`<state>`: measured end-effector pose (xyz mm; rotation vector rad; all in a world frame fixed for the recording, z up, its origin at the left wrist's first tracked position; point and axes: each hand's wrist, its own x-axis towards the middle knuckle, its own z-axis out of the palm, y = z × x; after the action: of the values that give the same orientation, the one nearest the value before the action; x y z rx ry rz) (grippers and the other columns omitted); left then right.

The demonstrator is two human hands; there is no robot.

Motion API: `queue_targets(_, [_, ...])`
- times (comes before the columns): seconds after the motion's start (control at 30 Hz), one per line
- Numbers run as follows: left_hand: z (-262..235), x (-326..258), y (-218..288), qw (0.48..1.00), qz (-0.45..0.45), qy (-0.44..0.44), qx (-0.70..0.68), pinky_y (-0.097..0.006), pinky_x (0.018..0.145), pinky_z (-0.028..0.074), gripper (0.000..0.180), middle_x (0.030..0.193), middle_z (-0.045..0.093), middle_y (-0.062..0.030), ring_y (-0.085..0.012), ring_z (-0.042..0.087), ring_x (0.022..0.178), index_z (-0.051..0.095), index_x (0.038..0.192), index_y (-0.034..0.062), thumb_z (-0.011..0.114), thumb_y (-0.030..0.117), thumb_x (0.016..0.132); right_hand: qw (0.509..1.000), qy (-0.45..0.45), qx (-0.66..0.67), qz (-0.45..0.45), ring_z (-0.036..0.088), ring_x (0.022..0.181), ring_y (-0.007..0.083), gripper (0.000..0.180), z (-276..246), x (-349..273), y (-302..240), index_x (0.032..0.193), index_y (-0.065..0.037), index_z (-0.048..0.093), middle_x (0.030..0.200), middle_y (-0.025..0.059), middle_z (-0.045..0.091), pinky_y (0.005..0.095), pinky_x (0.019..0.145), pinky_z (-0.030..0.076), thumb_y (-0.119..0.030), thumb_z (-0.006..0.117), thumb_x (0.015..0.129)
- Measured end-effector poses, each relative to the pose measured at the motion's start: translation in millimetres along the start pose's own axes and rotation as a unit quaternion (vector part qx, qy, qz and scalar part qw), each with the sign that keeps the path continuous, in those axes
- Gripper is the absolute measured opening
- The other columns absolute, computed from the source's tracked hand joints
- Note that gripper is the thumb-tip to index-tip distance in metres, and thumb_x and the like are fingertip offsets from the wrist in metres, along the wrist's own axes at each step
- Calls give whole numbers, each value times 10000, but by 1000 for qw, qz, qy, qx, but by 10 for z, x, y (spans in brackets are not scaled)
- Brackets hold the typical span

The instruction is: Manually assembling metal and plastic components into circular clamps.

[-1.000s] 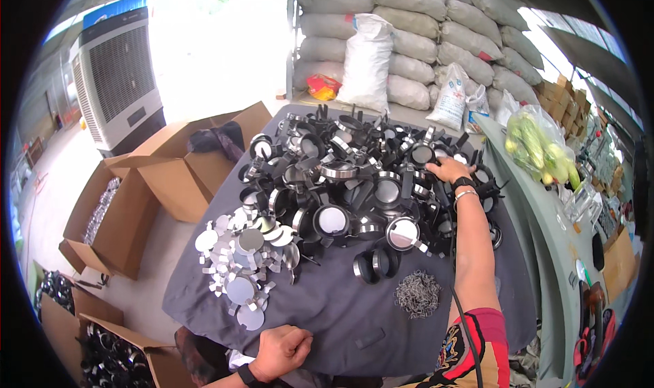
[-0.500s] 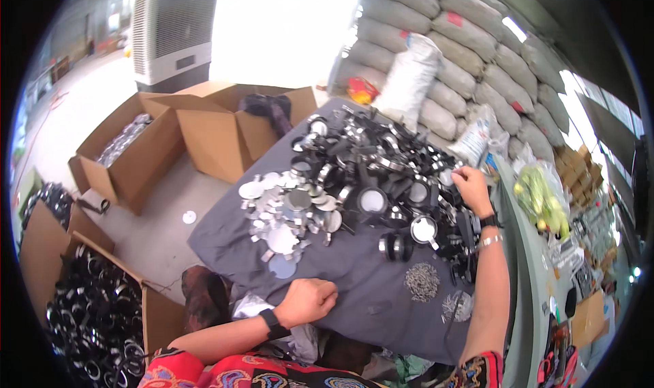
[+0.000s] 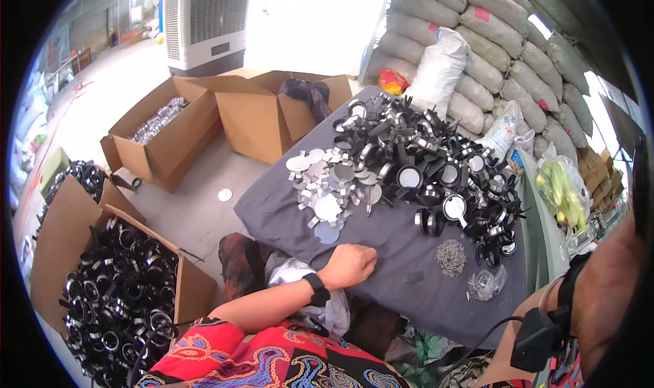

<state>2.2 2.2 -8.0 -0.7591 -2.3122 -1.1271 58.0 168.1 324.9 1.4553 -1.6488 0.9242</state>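
My left hand (image 3: 349, 265) rests as a closed fist on the front edge of the dark grey cloth (image 3: 409, 306); the inside of the fist is hidden. My right hand (image 3: 606, 292) is raised very close at the right edge, large and blurred, its fingers not readable. By that wrist sits a black boxy device (image 3: 535, 340) with a cable. Beyond my left hand lie a pile of flat silvery discs with tabs (image 3: 328, 207) and a heap of black ring-shaped parts with metal bands (image 3: 409, 177). Small metal screws (image 3: 451, 257) form a mound, with a clear plastic bag (image 3: 487, 284) of them nearby.
A carton of black ring parts (image 3: 122, 299) stands at the lower left. Two open cartons (image 3: 167, 149) (image 3: 252, 126) stand beyond the cloth's left side, near an air cooler (image 3: 208, 27). Stacked sacks (image 3: 490, 47) rise at the back right. A white disc (image 3: 225, 195) lies on the floor.
My right hand has left the heap of black parts and come up close at the right edge. My left fist stays at the cloth's edge. The whole view has shifted.
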Motion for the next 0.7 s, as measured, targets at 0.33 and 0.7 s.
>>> queue_targets(0.33, [-63,90,32,999,24,-26,-27,-460,588,442,142,678,536,-155,-369,560,665,482,705,37,547,135,783,992,8,-27,-121,580,793,228,416,-194,742,267,1096,21,566,928,133,583,329,709,467,-293,627,830])
queue_targets(0.7, [-220,-94,367,999,-16,21,-35,-479,585,417,193,667,534,-197,-399,552,661,500,688,27,581,169,791,960,98,-88,-246,582,721,220,290,-423,1201,122,1019,-7,608,866,116,594,314,644,465,-212,650,817])
